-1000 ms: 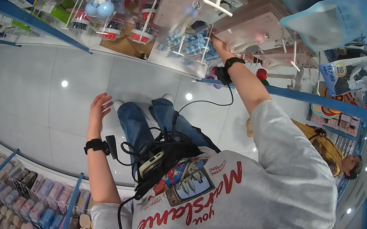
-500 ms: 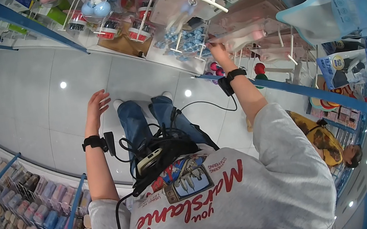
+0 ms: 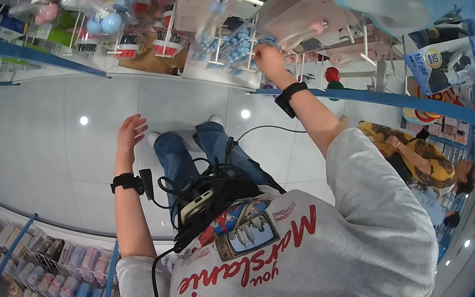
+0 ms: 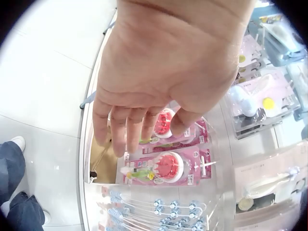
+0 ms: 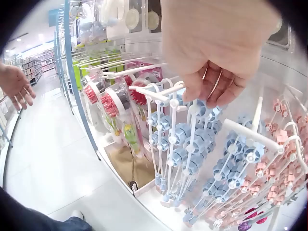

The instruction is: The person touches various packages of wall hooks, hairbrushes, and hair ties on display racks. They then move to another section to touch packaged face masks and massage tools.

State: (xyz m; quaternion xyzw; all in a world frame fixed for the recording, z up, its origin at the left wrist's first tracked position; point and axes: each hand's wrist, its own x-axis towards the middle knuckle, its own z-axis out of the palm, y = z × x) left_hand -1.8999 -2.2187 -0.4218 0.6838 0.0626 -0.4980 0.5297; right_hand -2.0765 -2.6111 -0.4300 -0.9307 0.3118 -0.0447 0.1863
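Note:
My right hand (image 5: 216,57) is at a hanging display of blue roller massagers (image 5: 180,137), knobbly beads on white looped stems. Its thumb and curled fingers pinch the top of one blue roller massager (image 5: 197,109) beside the white hook; the fingers partly hide it. In the head view the right hand (image 3: 271,63) reaches forward to the rack, with the blue massagers (image 3: 234,46) just left of it. My left hand (image 3: 132,131) hangs over the floor, fingers loosely extended and holding nothing. Its wrist view shows the hand (image 4: 163,67) palm-on, with red-bristled brushes (image 4: 168,167) in pink packs behind.
Pink roller massagers (image 5: 276,168) hang on the neighbouring hook. A cardboard box (image 5: 126,163) sits on the low shelf. A blue rail (image 3: 403,98) edges the rack. Packed shelves (image 3: 52,271) line the other side of the aisle. Another person (image 3: 418,151) is at the right.
My right hand has drawn back a little from among the hanging packs and shifted left, now showing more fully beside the blue massagers. The left hand stays nearly in place.

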